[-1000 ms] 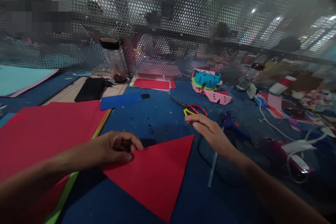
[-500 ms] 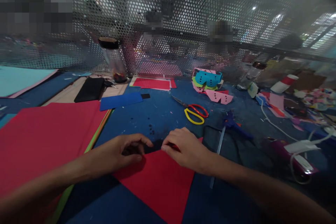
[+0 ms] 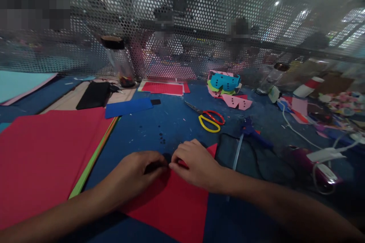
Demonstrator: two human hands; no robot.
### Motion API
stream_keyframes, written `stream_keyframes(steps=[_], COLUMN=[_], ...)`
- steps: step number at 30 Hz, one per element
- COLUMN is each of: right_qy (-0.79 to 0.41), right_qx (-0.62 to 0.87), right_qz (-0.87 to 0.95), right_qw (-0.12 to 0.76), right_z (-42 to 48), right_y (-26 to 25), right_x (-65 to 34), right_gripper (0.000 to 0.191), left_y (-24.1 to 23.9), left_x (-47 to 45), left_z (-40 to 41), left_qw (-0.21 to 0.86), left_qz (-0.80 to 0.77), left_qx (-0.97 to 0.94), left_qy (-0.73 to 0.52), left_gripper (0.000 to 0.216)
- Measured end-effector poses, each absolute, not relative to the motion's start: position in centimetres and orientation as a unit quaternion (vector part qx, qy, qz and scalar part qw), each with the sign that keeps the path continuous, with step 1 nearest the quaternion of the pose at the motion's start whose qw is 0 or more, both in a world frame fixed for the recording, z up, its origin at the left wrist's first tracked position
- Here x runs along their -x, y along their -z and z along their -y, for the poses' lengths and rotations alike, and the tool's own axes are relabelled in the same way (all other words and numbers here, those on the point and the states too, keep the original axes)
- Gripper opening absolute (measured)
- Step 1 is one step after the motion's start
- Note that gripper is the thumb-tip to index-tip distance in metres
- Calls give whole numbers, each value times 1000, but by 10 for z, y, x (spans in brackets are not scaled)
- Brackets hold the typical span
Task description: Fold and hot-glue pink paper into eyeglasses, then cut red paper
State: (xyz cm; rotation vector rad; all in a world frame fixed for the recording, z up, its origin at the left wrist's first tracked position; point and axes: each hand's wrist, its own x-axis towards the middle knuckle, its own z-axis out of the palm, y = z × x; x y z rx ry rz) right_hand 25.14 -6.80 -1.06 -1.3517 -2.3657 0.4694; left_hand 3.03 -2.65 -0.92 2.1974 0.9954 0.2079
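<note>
In front of me a red paper sheet (image 3: 178, 207) lies on the blue tabletop, one corner pointing out past my right hand. My left hand (image 3: 142, 171) is closed, its thumb and fingertips pinched at the sheet's far edge. Just beside it, my right hand (image 3: 196, 167) also pinches that edge between curled fingers and thumb, and a bit of red paper shows inside the curl. The two sets of fingertips almost meet. Part of the far edge is hidden beneath both hands.
Beyond my hands lie red-and-yellow scissors (image 3: 209, 118). Right of them are a blue glue gun (image 3: 252, 133) and a purple corded device (image 3: 316, 165). A stack of red sheets (image 3: 48, 159) fills the left. Farther back stand a glass jar (image 3: 121, 66) and cut paper masks (image 3: 224, 83).
My left hand has moved right toward my right hand, and its spread fingers have closed on the sheet's edge. My right hand keeps its pinch. The whole view has shifted slightly.
</note>
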Motion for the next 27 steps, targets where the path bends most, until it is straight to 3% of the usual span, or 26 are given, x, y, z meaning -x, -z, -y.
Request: stream_keyframes(steps=[10,27], right_qy=[-115,-14], right_qx=[459,467], right_qz=[859,866], right_qw=[195,177], right_z=[69,68], right_y=[13,10], right_x=[-249,-252], right_gripper=[2,6], left_y=[9,4], left_x=[-36,-39], left_z=[32,34], left_qw=[280,281], left_qz=[-370,-379], left_qx=[-880,-875], left_qy=[-105,-110], left_gripper=[20,17])
